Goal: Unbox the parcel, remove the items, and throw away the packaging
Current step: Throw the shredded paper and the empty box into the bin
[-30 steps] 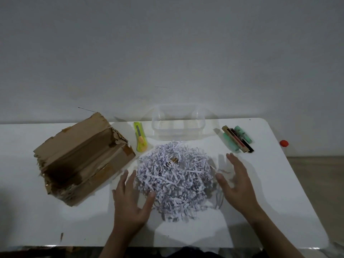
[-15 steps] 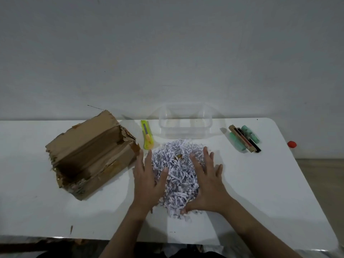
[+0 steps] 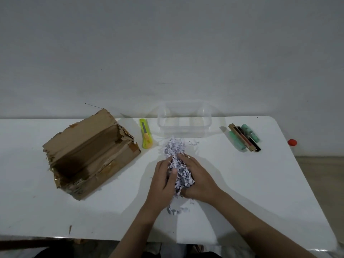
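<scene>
A bunch of white shredded paper (image 3: 175, 151) is squeezed between my left hand (image 3: 163, 178) and my right hand (image 3: 198, 176) at the middle of the white table (image 3: 260, 183). Both hands curl around it from the sides, and paper sticks out above the fingers. A few loose shreds (image 3: 175, 211) lie below the hands. The torn, open cardboard box (image 3: 89, 153) lies on its side at the left, its inside dark. The removed items, green rolls and a thin brown and black box (image 3: 243, 136), lie at the back right.
A yellow-green utility knife (image 3: 146, 135) lies between the box and a clear plastic container (image 3: 184, 121) at the table's back edge by the wall. A small red object (image 3: 292, 142) sits beyond the table's right edge. Cardboard scraps (image 3: 70, 229) lie near the front edge.
The spread pile of shredded paper has been pressed together. Both hands moved inward from its sides and closed around it, gathering it into a narrow bunch.
</scene>
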`<state>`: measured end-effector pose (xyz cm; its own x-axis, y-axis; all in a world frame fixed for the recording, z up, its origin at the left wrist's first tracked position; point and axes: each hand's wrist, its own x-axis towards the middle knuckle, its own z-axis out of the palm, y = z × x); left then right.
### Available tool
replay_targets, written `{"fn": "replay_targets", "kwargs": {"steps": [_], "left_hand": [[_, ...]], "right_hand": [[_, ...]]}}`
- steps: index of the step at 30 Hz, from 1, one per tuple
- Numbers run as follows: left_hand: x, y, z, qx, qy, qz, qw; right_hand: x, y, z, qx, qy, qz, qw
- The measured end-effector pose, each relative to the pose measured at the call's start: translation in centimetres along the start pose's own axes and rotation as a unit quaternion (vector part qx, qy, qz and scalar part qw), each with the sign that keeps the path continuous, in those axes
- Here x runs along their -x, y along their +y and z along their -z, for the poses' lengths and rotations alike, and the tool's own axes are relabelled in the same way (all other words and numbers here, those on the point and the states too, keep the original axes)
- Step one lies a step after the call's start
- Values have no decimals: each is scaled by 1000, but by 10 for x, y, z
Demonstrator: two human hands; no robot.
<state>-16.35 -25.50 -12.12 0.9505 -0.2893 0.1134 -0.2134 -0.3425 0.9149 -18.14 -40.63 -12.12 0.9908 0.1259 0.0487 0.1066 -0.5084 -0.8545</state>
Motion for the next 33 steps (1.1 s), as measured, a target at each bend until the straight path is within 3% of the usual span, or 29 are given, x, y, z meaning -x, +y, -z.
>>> {"fn": "replay_targets", "kwargs": {"steps": [6, 14, 22, 33], "left_hand": [[6, 9, -3, 39, 28, 2, 999], [17, 33, 1, 78, -49, -61, 994], [64, 66, -28, 125, -196, -104, 967], [149, 107, -135, 138, -394, -137, 898]], "right_hand": [[20, -14, -4, -62, 91, -6, 994], [62, -52, -2, -10, 194, -23, 981], [150, -81, -3, 58, 333, -87, 937], [303, -72, 9, 33, 459, -241, 854]]}}
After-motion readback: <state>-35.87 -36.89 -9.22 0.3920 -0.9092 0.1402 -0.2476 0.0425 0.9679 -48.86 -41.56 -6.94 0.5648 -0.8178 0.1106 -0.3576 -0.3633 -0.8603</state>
